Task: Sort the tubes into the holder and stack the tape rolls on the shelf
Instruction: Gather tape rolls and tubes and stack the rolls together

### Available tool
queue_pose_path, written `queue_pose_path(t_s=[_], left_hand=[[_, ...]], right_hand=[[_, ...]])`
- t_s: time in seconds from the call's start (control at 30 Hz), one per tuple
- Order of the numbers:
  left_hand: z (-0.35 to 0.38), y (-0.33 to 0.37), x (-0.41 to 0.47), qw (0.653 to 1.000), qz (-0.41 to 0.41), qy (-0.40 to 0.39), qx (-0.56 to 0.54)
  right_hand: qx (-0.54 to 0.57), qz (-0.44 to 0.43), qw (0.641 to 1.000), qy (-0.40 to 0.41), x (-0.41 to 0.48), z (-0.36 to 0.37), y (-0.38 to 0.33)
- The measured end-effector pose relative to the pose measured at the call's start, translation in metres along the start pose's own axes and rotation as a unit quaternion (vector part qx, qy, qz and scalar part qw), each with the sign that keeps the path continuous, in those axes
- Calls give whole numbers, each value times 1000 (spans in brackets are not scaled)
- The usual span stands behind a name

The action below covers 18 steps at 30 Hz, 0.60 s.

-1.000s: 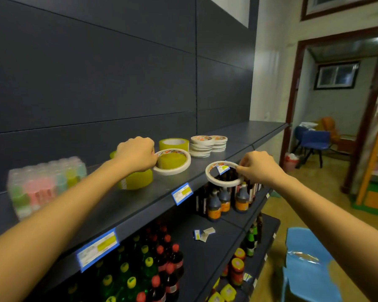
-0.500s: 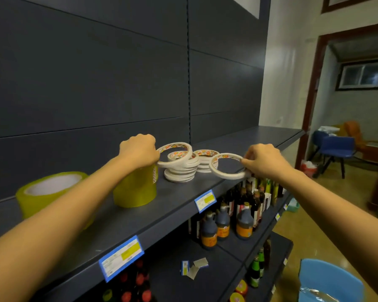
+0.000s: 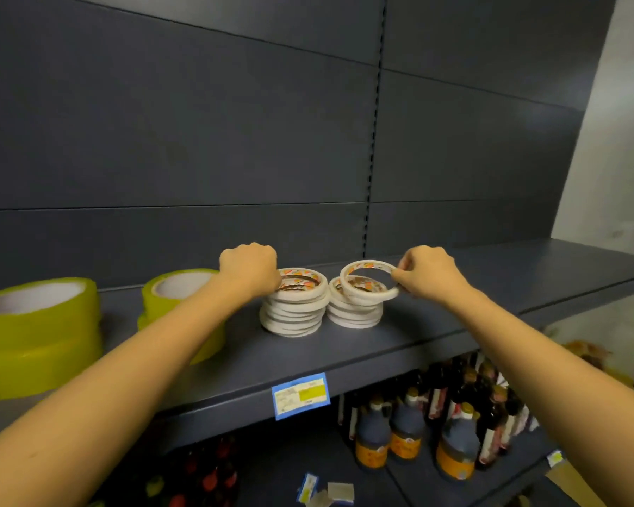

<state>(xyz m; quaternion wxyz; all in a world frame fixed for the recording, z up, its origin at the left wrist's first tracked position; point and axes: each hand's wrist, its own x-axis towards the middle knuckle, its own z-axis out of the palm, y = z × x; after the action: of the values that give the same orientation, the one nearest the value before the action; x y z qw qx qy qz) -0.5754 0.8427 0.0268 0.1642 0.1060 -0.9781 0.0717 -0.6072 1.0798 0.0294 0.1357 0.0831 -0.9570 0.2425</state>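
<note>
Two stacks of thin white tape rolls stand side by side on the dark grey shelf [image 3: 436,323]. My left hand [image 3: 249,269] grips a white roll [image 3: 304,281] that rests on top of the left stack [image 3: 293,316]. My right hand [image 3: 427,272] pinches another white roll [image 3: 368,281] by its right rim, tilted, with its lower edge on or just over the right stack [image 3: 355,312]. No tubes or holder are visible.
Fat yellow tape rolls sit on the shelf to the left: a stack of two [image 3: 33,334] at the far left and another pile [image 3: 176,298] behind my left forearm. Dark sauce bottles [image 3: 407,429] fill the shelf below. A blue price tag [image 3: 300,395] hangs on the shelf edge.
Both hands have carried their white rolls rightward along the shelf and lowered them onto the two white stacks. The view has shifted right and closer to the stacks.
</note>
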Motion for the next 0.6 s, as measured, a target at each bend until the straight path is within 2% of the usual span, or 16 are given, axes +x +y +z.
queue_pose_path(t_s=[0.13, 0.2, 0.27, 0.33, 0.43, 0.6], left_hand=[[-1, 3, -7, 996, -48, 69, 26], [-3, -2, -13, 991, -60, 113, 45], [-6, -11, -22, 985, -61, 143, 73], [-10, -26, -34, 979, -62, 168, 102], [-18, -53, -55, 970, -92, 193, 114], [-26, -112, -108, 960, -184, 167, 128]], right_hand=[[-13, -23, 999, -41, 29, 18, 6], [-73, -38, 994, -65, 35, 26, 8], [-177, -74, 981, -39, 37, 28, 3], [-227, -134, 964, 18, 38, 26, -8], [-184, -256, 948, 51, 33, 26, -42], [-62, -444, 894, 21, -8, 43, -132]])
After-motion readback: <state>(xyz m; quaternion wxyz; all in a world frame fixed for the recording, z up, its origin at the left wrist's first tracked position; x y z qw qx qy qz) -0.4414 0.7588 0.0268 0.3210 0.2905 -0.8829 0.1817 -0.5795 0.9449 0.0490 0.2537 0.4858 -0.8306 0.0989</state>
